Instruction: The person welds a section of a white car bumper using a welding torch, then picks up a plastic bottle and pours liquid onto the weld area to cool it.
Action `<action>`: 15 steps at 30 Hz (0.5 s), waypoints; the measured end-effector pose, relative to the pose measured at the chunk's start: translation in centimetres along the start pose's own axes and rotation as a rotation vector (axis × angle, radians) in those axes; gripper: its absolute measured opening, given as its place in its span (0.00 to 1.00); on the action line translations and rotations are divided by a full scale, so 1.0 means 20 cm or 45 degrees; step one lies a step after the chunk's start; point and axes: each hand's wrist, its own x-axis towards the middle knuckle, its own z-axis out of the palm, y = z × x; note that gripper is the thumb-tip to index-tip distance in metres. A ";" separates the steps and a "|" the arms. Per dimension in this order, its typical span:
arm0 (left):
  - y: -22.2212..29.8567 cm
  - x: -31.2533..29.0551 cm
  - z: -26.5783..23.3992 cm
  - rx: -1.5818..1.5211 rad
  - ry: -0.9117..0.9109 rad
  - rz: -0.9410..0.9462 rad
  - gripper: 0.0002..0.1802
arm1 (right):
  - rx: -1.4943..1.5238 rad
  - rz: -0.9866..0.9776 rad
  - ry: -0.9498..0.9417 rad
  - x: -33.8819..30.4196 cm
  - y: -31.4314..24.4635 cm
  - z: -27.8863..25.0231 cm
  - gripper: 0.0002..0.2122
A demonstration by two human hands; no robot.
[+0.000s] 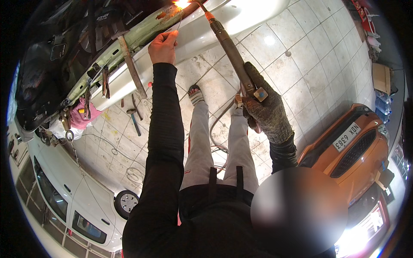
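My gloved right hand [267,103] is wrapped round the handle of a gas welding torch [230,49]. The torch points up and away, and a bright orange-white flame [182,4] glows at its tip, against the edge of the car's body panel [165,17]. Bare and raised, my left hand [163,46] pinches a thin wire rod [179,20] whose far end runs up to the flame. Glare hides the exact spot where rod and panel meet. A hammer [131,66] rests on the panel edge, left of my left hand.
Pliers and clamps [87,101] hang along the panel edge beside a pink cloth [81,115]. Another hammer [133,121] lies on the tiled floor [297,56], near hoses and cables [134,175]. A white car [73,189] stands at left, an orange bumper [344,146] at right.
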 end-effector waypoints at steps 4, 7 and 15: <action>0.01 0.00 0.01 0.080 0.018 -0.004 0.10 | 0.024 0.049 -0.028 0.00 -0.01 -0.01 0.39; 0.02 -0.01 0.02 0.103 0.033 0.002 0.11 | 0.060 0.034 -0.020 0.00 0.00 -0.01 0.38; 0.01 0.00 0.00 0.088 0.019 -0.021 0.10 | 0.041 0.126 -0.006 0.00 -0.05 0.00 0.37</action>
